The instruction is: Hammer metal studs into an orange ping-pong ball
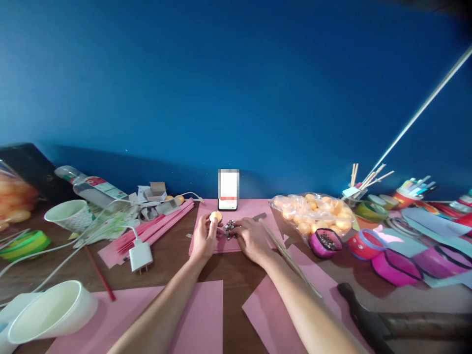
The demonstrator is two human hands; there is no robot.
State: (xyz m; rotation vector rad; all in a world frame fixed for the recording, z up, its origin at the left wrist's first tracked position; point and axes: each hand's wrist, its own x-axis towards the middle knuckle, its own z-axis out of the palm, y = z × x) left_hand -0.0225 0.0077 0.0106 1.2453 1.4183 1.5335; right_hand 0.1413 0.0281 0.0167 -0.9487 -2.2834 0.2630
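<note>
A small, round, pale-orange ball [216, 217] is sitting at the fingertips of the left hand [206, 235], whose thumb and fingers are grasping it just above a stack of rectangular pink paper [206, 206]. Beside it, a cluster of small, dark, shiny metal pieces [229, 228] is lying between the two hands. The right hand [251, 240] is reaching in with bent fingers, its fingertips meeting the cluster's edge; whether they are gripping a piece, I cannot tell.

Just beyond, a black-edged phone with a bright white screen [228, 187] is standing upright before a plain blue wall [228, 83]. Long, thin, tan sticks [283, 250] are lying beside the right forearm. Farther right, a clear plastic bag of orange balls [309, 211] is resting behind a round magenta bowl [317, 249] that is holding more dark metal pieces. To the left, narrow pink paper strips [147, 233] are lying behind a white, square charger plug [140, 256]. Nearest the viewer, a hammer with a black head and wooden handle [372, 319] is lying at right, and a white, round-rimmed cup [79, 314] is leaning at left.
</note>
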